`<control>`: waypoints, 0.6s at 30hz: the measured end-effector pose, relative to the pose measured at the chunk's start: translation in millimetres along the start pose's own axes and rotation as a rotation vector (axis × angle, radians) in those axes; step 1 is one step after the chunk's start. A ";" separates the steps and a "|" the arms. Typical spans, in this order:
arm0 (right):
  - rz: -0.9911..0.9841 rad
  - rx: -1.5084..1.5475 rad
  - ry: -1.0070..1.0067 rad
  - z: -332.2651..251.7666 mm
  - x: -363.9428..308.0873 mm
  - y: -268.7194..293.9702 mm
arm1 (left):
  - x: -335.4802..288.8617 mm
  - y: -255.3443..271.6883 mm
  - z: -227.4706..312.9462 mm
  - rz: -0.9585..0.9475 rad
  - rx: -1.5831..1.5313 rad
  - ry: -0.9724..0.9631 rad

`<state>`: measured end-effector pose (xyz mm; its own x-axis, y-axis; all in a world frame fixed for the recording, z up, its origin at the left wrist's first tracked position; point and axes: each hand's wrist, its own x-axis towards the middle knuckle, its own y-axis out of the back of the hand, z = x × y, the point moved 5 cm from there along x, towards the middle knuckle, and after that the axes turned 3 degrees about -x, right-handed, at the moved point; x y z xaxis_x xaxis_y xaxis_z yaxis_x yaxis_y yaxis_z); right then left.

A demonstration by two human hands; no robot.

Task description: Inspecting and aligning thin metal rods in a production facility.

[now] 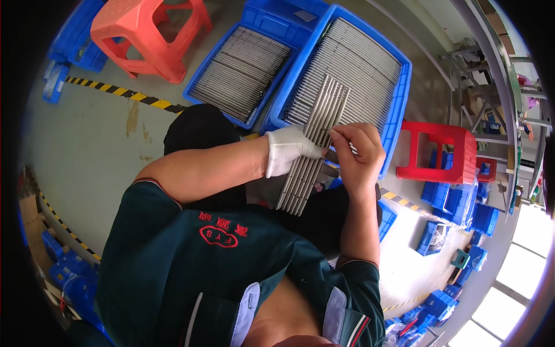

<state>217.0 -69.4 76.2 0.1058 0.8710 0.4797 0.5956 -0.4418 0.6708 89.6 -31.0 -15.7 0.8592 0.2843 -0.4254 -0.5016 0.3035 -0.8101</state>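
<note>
My left hand, in a white glove with the fingertips bare, is closed around a flat row of several slim shiny metal rods. The rods lie side by side, tilted from lower left to upper right, above my lap. At their right edge is my bare right hand, thumb and forefinger pinched together close against the rods. What the pinch holds, if anything, is too small to tell. Beyond the hands stands a large blue crate filled with rows of similar metal rods.
Left of the crate, a second blue crate also holds rods. An orange-red plastic stool stands at the far left, a red stool at the right. Yellow-black tape marks the floor. Blue bins and metal racks line the right.
</note>
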 end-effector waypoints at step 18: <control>-0.003 0.055 -0.045 1.3 2.2 0.4 | -2.7 -1.0 3.7 -0.161 -0.048 0.042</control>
<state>218.5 -67.4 76.8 0.1390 0.8819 0.4505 0.6384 -0.4276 0.6400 87.4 -28.6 -12.3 0.9322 0.1965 -0.3041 -0.3523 0.2984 -0.8870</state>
